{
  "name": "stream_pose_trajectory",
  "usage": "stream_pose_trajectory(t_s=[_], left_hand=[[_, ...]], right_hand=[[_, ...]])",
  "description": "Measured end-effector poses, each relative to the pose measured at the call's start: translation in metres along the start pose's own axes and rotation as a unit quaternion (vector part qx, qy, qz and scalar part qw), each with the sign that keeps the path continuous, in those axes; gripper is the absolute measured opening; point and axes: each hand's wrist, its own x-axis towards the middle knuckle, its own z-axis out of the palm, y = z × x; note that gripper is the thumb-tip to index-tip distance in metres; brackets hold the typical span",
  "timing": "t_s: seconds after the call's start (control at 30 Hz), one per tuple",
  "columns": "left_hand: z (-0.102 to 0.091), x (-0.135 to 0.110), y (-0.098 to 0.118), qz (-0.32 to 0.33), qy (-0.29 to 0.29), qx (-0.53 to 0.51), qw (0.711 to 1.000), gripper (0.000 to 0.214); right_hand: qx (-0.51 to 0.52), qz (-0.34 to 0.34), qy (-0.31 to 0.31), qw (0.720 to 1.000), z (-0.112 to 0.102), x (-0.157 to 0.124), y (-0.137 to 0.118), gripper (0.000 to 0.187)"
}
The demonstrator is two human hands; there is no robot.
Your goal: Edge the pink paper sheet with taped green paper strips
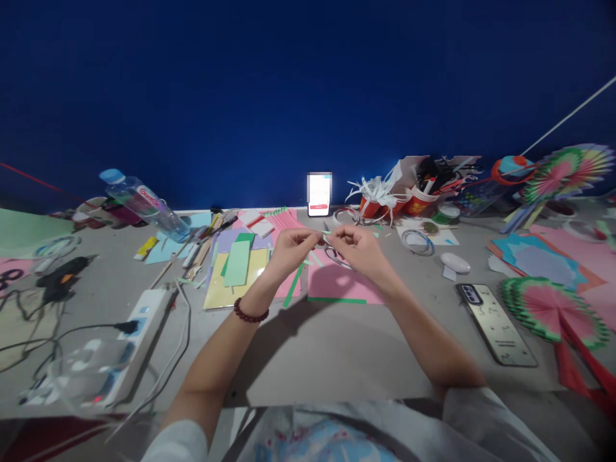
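Note:
My left hand (293,249) and my right hand (355,247) meet above the middle of the table, fingertips almost touching. Both are closed in a pinch on a small pale strip (326,233), which looks like paper; most of it is hidden by the fingers. Beneath my hands lies a pink sheet (346,285) with a green paper strip (337,300) along its near edge. Another green strip (292,287) lies slantwise just left of that sheet. Light green paper (237,264) rests on a yellow pack (212,296) near my left forearm.
A lit phone (319,196) stands against the blue wall. Cups (418,202) with pens and white paper shreds are at the back right. A second phone (498,327) and a paper fan (553,308) lie right. Left are a power strip (139,340), cables and a tilted bottle (147,202).

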Motion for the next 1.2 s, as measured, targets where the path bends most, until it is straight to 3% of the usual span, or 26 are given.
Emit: stream_pose_trajectory(t_s=[0.53,0.67,1.2], left_hand=[[-0.001,0.001,0.003,0.015,0.022,0.051,0.998,0.021],[-0.002,0.002,0.0,0.021,0.026,0.046,0.998,0.022],[-0.005,0.005,-0.009,-0.014,0.022,0.007,1.0,0.023]], right_hand=[[-0.052,0.0,0.011,0.999,0.001,0.003,0.007,0.016],[-0.092,-0.014,0.011,0.996,-0.001,0.002,0.002,0.021],[-0.096,-0.038,0.024,0.994,0.001,0.003,0.002,0.017]])
